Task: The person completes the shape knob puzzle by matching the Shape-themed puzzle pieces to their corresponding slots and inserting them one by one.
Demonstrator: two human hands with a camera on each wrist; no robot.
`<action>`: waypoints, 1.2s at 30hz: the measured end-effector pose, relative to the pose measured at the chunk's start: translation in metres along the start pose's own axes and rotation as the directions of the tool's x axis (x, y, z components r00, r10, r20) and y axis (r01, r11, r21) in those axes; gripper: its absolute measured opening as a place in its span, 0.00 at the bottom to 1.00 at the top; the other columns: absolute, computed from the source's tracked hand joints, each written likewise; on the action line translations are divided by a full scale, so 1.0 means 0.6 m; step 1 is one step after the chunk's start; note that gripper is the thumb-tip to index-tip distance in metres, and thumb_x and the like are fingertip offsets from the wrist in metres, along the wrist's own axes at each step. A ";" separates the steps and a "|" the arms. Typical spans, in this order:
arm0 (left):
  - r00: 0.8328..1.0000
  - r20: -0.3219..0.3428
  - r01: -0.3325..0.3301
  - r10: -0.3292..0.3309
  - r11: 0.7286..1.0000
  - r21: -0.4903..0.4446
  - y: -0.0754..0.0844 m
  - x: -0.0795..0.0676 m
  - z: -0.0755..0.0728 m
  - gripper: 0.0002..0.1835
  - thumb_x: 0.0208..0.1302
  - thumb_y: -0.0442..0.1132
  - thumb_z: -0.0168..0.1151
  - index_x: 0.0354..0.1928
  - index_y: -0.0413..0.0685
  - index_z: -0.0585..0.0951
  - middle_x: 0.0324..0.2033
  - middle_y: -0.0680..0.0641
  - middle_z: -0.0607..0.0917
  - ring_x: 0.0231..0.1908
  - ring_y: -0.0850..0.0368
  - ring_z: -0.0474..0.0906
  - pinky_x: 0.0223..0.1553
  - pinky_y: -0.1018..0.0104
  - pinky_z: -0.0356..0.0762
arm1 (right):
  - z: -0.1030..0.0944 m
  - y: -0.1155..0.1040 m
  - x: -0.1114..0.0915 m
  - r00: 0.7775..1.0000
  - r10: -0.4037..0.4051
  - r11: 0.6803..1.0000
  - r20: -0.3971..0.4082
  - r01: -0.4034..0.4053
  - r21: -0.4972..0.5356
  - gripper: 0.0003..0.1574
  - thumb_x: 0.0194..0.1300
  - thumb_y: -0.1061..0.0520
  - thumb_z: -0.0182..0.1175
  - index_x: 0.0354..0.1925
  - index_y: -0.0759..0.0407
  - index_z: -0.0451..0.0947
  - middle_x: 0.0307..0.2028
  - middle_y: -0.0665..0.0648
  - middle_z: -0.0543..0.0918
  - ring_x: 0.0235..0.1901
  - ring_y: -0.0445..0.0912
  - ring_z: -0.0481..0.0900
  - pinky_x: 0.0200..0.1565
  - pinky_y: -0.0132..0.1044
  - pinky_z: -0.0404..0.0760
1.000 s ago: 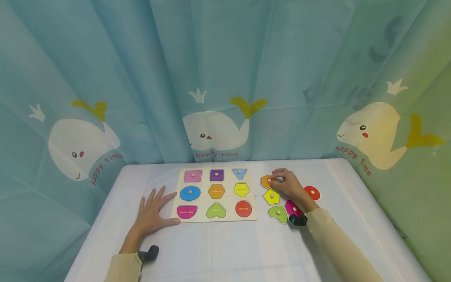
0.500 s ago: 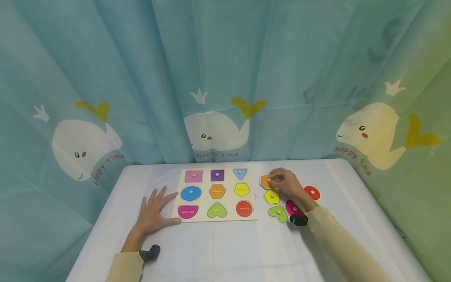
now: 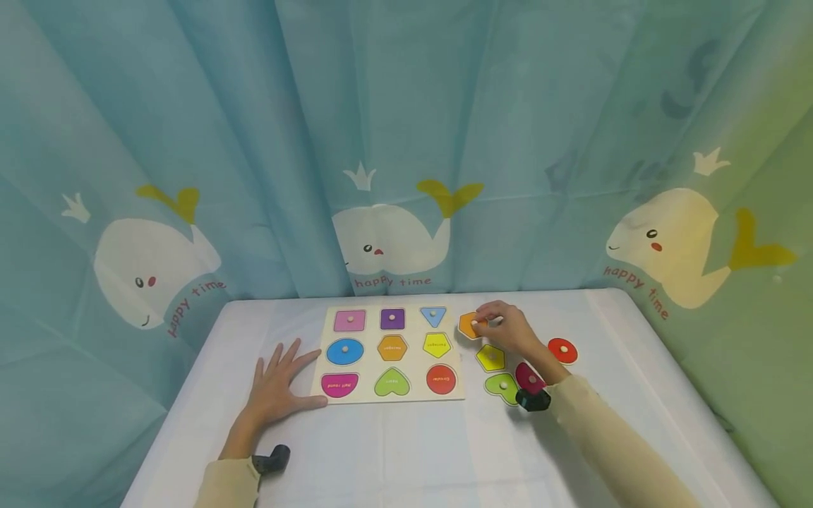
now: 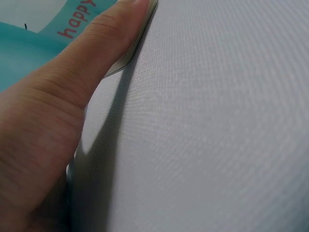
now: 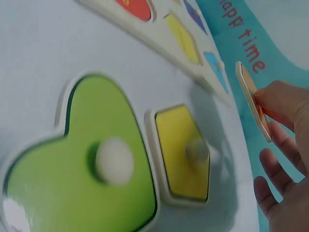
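Thumb and fingertips of my right hand (image 3: 511,333) pinch the knob of an orange hexagon puzzle piece (image 3: 468,325). In the right wrist view this hexagon piece (image 5: 247,92) is held up off the table, seen nearly edge-on. It hangs just right of a pale shape-puzzle board (image 3: 372,321). My left hand (image 3: 278,386) lies with fingers spread at the board's left edge; its thumb (image 4: 99,43) touches the near corner. Pink, purple, light-blue and blue knobbed pieces sit in the board. Its printed hexagon, pentagon, half round, heart and circle spots show no knobs.
Right of the board lie a yellow pentagon piece (image 3: 490,358), a green heart piece (image 3: 500,386), a magenta piece (image 3: 528,377) partly under my right wrist, and a red round piece (image 3: 562,351). A whale-print curtain (image 3: 394,141) hangs behind the white table (image 3: 394,451).
My right hand has lifted the orange hexagon piece from beside the yellow pentagon and carried it a little left toward the board. The left hand stays in place.
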State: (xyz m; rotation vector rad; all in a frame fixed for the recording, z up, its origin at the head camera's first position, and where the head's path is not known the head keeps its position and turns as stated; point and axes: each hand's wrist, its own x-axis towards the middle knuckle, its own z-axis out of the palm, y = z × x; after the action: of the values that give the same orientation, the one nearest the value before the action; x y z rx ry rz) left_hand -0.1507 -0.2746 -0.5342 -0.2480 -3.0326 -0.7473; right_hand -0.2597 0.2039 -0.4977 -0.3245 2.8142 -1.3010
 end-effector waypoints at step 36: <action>1.000 -0.008 -0.012 0.012 1.000 -0.015 0.002 0.003 0.000 0.53 0.43 0.68 0.77 0.72 0.56 0.73 0.77 0.33 0.59 0.76 0.25 0.42 0.68 0.20 0.31 | 0.167 -0.112 0.012 0.990 -0.144 0.976 0.000 0.142 0.166 0.03 0.61 0.57 0.74 0.33 0.54 0.88 0.48 0.54 0.85 0.49 0.51 0.82 0.55 0.46 0.84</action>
State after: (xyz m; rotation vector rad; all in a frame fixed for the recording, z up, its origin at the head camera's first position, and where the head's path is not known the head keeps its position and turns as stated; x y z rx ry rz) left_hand -0.1524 -0.2734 -0.5339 -0.2625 -3.0170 -0.7682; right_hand -0.2439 0.0850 -0.5117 -0.5345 2.6932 -1.5428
